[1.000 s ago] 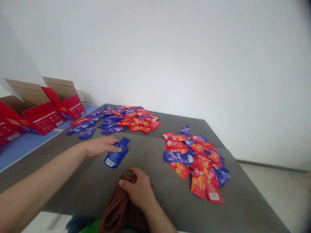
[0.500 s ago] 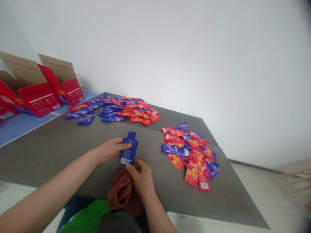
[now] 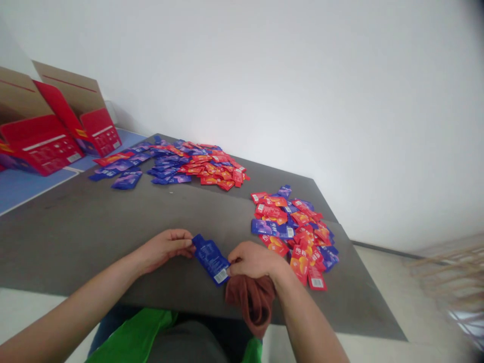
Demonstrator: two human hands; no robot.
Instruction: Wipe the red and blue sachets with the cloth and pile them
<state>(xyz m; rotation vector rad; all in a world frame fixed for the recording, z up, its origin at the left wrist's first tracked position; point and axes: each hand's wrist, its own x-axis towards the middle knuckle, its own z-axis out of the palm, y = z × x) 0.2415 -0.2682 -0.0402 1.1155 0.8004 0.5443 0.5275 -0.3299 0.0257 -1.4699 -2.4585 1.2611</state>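
Two hands hold one blue sachet [image 3: 210, 257] just above grey table [image 3: 94, 222], near its front edge. Left hand [image 3: 166, 247] pinches upper end w/ fingers closed; right hand [image 3: 253, 261] pinches lower end, also gripping brown cloth [image 3: 253, 302]. Both forearms stretched fwd.

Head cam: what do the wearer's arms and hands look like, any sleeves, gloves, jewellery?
Left hand and right hand are bare: no gloves, rings, watch or wristband visible. Both forearms are uncovered as far as the frame shows, no sleeves in view.

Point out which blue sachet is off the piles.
The blue sachet pinched between left hand and right hand; all others lie in heaps.
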